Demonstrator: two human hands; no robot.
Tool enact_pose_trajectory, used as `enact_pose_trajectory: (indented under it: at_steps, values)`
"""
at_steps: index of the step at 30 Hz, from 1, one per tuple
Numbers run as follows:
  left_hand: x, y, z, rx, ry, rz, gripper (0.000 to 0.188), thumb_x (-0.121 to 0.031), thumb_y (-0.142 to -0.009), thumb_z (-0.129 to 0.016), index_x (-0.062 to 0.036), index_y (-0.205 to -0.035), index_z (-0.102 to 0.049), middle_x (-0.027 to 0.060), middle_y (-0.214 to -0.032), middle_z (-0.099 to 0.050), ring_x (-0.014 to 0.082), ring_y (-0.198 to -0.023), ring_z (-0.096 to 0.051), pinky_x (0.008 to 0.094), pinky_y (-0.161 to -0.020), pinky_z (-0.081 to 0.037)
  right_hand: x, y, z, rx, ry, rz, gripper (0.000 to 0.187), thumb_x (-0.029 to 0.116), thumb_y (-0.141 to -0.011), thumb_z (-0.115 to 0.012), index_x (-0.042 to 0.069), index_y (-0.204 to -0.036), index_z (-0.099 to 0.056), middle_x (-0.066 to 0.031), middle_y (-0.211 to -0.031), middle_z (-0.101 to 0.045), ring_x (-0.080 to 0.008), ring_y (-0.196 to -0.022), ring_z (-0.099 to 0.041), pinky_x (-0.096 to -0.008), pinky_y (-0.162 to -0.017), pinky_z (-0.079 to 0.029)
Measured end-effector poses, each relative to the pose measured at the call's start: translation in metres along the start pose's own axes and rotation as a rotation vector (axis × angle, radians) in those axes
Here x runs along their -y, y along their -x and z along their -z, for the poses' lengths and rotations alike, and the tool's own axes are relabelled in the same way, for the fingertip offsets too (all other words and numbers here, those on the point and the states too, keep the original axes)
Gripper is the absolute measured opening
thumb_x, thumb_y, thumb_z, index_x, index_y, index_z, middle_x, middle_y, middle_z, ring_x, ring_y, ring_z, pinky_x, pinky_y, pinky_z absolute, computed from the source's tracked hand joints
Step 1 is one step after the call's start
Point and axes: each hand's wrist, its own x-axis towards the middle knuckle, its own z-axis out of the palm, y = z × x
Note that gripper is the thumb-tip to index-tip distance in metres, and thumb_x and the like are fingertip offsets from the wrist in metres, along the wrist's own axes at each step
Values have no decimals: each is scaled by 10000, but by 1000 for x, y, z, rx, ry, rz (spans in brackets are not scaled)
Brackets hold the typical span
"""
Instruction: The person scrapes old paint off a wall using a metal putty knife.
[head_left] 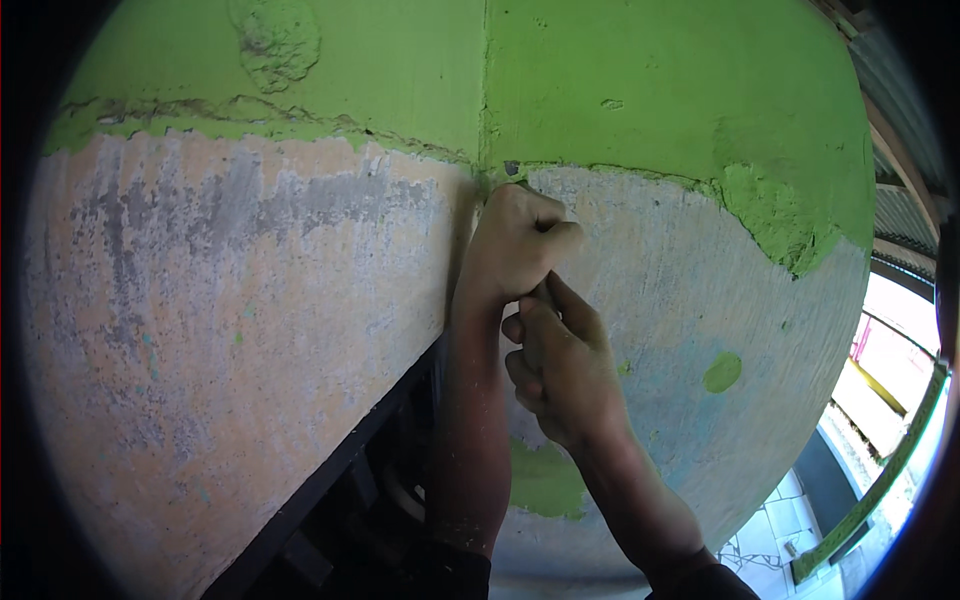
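Observation:
My left hand [520, 240] is closed in a fist against the inner corner of the wall, just below the ragged edge of the green paint [620, 100]. Just beneath it, my right hand [568, 375] is also closed, its fingers curled close to the left wrist. What either hand holds, if anything, is hidden by the fingers. Above the left fist a small dark grey spot [512, 168] shows at the paint edge. The lower right wall [660, 290] is stripped to a pale, streaky surface, and the lower left wall [270, 270] to patchy peach and grey.
A green blotch [722, 372] and a larger green patch [548, 480] mark the lower right wall. Dark framework [370, 480] slants below the left wall. At far right are a green post [885, 490], a tiled floor [775, 525] and corrugated roofing [895, 95].

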Motion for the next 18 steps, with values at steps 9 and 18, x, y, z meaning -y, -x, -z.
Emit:
enact_pose_trajectory:
  at_steps: [9,18]
  values:
    - [-8,-6,-5,-55,-24,59,261,-49,-629,-568,3,-458,-379,40,-415,-300,81,-399,-295,314,-392,-202,18,-7,2,20,-29,-32,209,155,-956,-427,43,-1125,-478,-20,-774,-484,-31,-409,-340,-185,-323,-250]
    - [-3,-6,-9,-59,-98,-62,233,-36,-616,-563,13,-464,-393,59,-423,-316,119,-418,-289,334,-439,-251,10,-12,11,-5,48,33,192,154,-954,-440,27,-1087,-495,-16,-742,-486,-24,-404,-340,-186,-329,-236]
